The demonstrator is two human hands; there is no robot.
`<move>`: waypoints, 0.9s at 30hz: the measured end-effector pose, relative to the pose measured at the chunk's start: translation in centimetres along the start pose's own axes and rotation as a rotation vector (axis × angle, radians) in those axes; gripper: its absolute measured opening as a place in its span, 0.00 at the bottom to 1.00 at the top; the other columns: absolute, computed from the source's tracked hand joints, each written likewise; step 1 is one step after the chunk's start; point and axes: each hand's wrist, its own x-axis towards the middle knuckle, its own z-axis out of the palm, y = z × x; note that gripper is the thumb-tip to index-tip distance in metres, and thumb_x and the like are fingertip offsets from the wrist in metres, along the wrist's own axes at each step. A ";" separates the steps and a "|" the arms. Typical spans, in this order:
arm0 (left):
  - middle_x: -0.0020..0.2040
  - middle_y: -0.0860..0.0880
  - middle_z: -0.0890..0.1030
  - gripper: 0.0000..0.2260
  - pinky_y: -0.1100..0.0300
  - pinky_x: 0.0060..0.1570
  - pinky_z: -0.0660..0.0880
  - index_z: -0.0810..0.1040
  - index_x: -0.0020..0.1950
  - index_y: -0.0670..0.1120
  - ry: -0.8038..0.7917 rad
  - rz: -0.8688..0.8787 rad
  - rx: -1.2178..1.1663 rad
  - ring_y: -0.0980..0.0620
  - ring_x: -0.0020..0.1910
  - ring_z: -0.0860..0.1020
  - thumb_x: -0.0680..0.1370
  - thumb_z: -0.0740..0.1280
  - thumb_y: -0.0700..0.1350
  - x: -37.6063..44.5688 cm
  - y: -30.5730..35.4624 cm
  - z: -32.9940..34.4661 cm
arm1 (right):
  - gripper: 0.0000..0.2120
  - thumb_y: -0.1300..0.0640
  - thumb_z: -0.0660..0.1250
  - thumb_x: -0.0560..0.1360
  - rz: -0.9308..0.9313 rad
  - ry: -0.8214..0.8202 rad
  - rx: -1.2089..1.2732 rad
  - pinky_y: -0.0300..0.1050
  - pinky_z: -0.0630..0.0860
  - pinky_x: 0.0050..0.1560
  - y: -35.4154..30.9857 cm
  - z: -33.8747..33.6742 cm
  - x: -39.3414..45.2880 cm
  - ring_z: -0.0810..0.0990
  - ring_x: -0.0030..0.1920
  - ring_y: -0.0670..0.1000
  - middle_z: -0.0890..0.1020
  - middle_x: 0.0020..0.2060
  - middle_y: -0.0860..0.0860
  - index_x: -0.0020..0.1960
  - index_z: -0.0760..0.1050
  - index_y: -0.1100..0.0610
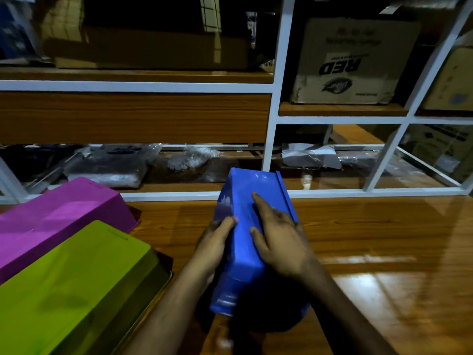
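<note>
Blue bin (245,201), bottom up, long axis pointing away toward shelves (273,119).

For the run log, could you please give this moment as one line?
left hand grips blue rectangular plastic bin | right hand rests flat on top

Green tub (76,278) left, open tabletop (384,239) right

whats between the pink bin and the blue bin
Nothing but a bare stretch of wooden table, seen in the head view; the pink bin and the blue bin are apart.
</note>
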 end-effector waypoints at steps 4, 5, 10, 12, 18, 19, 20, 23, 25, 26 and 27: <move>0.43 0.47 0.83 0.06 0.62 0.25 0.74 0.78 0.54 0.48 0.087 -0.004 0.015 0.56 0.32 0.82 0.78 0.66 0.41 0.1 0.1 -0.5 | 0.37 0.35 0.55 0.76 0.266 0.157 -0.302 0.59 0.65 0.66 -0.1 0.3 -0.5 0.62 0.72 0.64 0.50 0.79 0.58 0.78 0.48 0.51; 0.42 0.47 0.83 0.10 0.60 0.24 0.76 0.76 0.58 0.47 0.086 -0.029 0.012 0.56 0.31 0.82 0.78 0.66 0.38 0.0 0.0 -0.2 | 0.38 0.35 0.56 0.76 0.325 0.132 -0.326 0.57 0.70 0.62 0.2 0.4 -0.5 0.67 0.69 0.65 0.51 0.78 0.60 0.78 0.49 0.53; 0.47 0.45 0.83 0.18 0.54 0.29 0.81 0.74 0.63 0.47 0.077 0.004 0.098 0.57 0.33 0.83 0.76 0.67 0.32 -0.5 -0.1 0.7 | 0.37 0.36 0.60 0.76 0.354 0.108 -0.236 0.51 0.74 0.48 1.5 -0.3 0.1 0.78 0.58 0.62 0.70 0.67 0.57 0.75 0.55 0.58; 0.46 0.48 0.83 0.19 0.61 0.26 0.78 0.74 0.62 0.50 0.097 0.047 0.131 0.59 0.32 0.83 0.76 0.68 0.32 -0.4 -0.1 0.7 | 0.33 0.40 0.62 0.77 0.346 0.102 -0.196 0.51 0.75 0.50 2.1 -0.8 0.2 0.78 0.58 0.62 0.74 0.64 0.57 0.74 0.58 0.58; 0.38 0.49 0.83 0.18 0.55 0.42 0.79 0.78 0.61 0.53 0.174 0.219 0.421 0.55 0.36 0.81 0.73 0.67 0.39 0.0 -0.3 0.4 | 0.17 0.50 0.65 0.77 0.369 0.075 -0.019 0.48 0.74 0.45 4.2 -1.6 1.0 0.79 0.53 0.61 0.81 0.54 0.58 0.61 0.70 0.57; 0.41 0.51 0.84 0.17 0.57 0.44 0.78 0.79 0.60 0.53 0.157 0.237 0.448 0.57 0.38 0.81 0.73 0.68 0.38 0.0 -0.2 0.5 | 0.16 0.51 0.65 0.77 0.398 0.066 0.056 0.49 0.76 0.47 4.7 -1.6 1.2 0.79 0.53 0.60 0.81 0.55 0.57 0.63 0.71 0.55; 0.46 0.53 0.84 0.16 0.59 0.46 0.78 0.80 0.58 0.52 0.147 0.267 0.489 0.59 0.42 0.81 0.73 0.68 0.38 -0.1 -0.2 0.6 | 0.17 0.52 0.65 0.77 0.428 0.062 0.175 0.51 0.78 0.49 5.1 -1.8 1.4 0.80 0.52 0.58 0.81 0.56 0.56 0.65 0.72 0.54; 0.51 0.59 0.80 0.13 0.66 0.55 0.72 0.85 0.50 0.53 0.249 0.465 0.780 0.60 0.52 0.78 0.72 0.69 0.38 -0.1 0.2 0.6 | 0.17 0.57 0.67 0.76 0.460 0.088 0.538 0.48 0.79 0.41 5.9 -1.8 1.8 0.81 0.39 0.51 0.83 0.44 0.52 0.64 0.75 0.53; 0.50 0.59 0.83 0.10 0.70 0.50 0.68 0.86 0.48 0.54 0.283 0.550 0.920 0.59 0.51 0.78 0.72 0.70 0.41 -0.2 0.8 0.7 | 0.15 0.59 0.67 0.74 0.401 0.155 0.636 0.43 0.73 0.33 5.8 -1.2 1.8 0.77 0.29 0.46 0.81 0.32 0.50 0.61 0.77 0.54; 0.48 0.59 0.85 0.07 0.71 0.46 0.68 0.86 0.48 0.54 0.262 0.521 0.934 0.59 0.48 0.80 0.73 0.70 0.45 -0.2 1.3 0.9 | 0.15 0.59 0.67 0.74 0.373 0.195 0.668 0.42 0.71 0.32 5.6 -0.8 1.8 0.75 0.27 0.44 0.80 0.30 0.48 0.61 0.77 0.55; 0.47 0.59 0.85 0.06 0.70 0.42 0.69 0.85 0.48 0.54 0.232 0.482 0.933 0.60 0.46 0.81 0.76 0.69 0.50 -0.3 1.8 1.1 | 0.16 0.59 0.68 0.73 0.350 0.225 0.711 0.41 0.71 0.33 5.2 -0.6 1.8 0.75 0.27 0.43 0.80 0.30 0.48 0.61 0.77 0.56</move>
